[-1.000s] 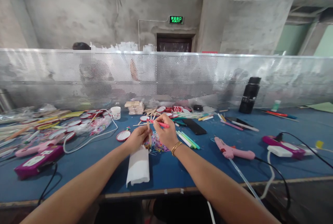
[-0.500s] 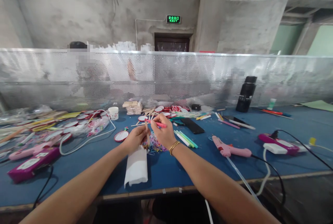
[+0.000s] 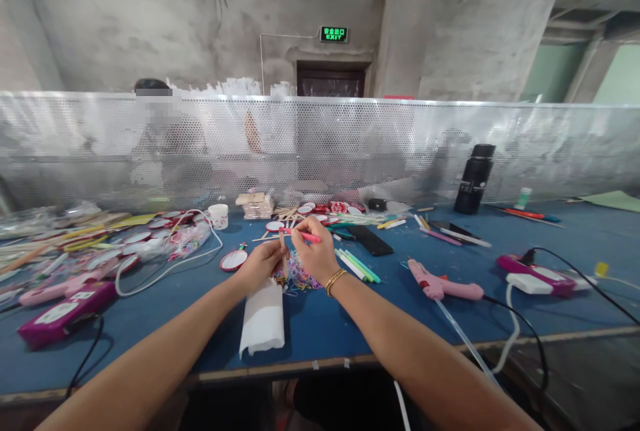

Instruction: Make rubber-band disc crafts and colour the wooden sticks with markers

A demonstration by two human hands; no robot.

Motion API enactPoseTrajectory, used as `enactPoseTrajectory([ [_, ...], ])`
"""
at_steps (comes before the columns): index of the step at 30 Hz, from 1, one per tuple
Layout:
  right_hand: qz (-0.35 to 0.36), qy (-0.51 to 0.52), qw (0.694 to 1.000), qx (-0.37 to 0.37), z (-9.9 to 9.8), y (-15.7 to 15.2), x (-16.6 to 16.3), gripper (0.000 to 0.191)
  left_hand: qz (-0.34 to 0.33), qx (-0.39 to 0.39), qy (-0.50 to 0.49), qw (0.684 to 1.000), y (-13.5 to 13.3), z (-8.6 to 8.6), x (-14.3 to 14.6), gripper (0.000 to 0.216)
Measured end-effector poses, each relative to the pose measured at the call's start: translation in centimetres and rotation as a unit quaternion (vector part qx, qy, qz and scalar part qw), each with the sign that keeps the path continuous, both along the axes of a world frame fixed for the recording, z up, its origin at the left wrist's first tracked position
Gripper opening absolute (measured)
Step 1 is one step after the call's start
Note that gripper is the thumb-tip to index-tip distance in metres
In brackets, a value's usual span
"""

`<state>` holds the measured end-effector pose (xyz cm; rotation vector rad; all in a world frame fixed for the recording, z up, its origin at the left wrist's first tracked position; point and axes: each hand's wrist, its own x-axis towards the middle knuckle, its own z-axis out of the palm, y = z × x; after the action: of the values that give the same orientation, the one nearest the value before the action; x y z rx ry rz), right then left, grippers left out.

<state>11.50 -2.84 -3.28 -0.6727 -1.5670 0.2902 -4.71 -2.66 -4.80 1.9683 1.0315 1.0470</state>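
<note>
My left hand (image 3: 260, 264) is closed around a thin wooden stick (image 3: 283, 252), held upright over the blue table (image 3: 350, 317). My right hand (image 3: 315, 251), with a gold bracelet on the wrist, pinches a pink marker (image 3: 306, 236) whose tip meets the top of the stick. A heap of small coloured rubber bands (image 3: 299, 277) lies just under both hands. A folded white tissue (image 3: 263, 321) lies in front of my left wrist.
A pink glue gun (image 3: 443, 286) with a cable lies to the right, near several coloured pens (image 3: 360, 267) and a black phone (image 3: 370, 241). Round red-and-white badges (image 3: 234, 260), a paper cup (image 3: 219, 215), a black bottle (image 3: 473, 179) and a perforated metal screen (image 3: 320, 144) with people behind it.
The hands have stayed together on the stick and marker, with only slight shifts. The view drifted a little.
</note>
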Motion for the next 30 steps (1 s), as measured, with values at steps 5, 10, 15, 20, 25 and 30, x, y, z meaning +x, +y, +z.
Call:
enactPoseTrajectory([
  [5,0.011,0.002,1.000,-0.002,0.00,-0.12,-0.08,0.011,0.001,0.002,-0.001,1.000,-0.10,0.05,0.04,0.049],
  [10,0.006,-0.006,1.000,0.002,0.03,-0.15,0.04,0.011,-0.001,-0.004,-0.010,1.000,0.01,-0.12,-0.03,0.048],
  [15,0.000,0.005,1.000,0.000,0.13,-0.17,0.15,0.012,0.002,-0.011,-0.015,1.000,-0.13,0.06,0.02,0.049],
  [20,0.023,-0.005,1.000,-0.003,0.04,-0.20,-0.02,0.012,0.004,-0.004,-0.004,1.000,-0.07,-0.01,0.06,0.050],
  [25,0.001,0.007,1.000,-0.001,0.08,-0.09,0.13,0.011,0.002,-0.005,-0.010,1.000,-0.05,-0.06,0.06,0.048],
  [30,0.019,0.002,1.000,0.003,0.06,-0.18,0.02,0.010,0.002,0.007,0.003,1.000,-0.25,0.15,0.15,0.047],
])
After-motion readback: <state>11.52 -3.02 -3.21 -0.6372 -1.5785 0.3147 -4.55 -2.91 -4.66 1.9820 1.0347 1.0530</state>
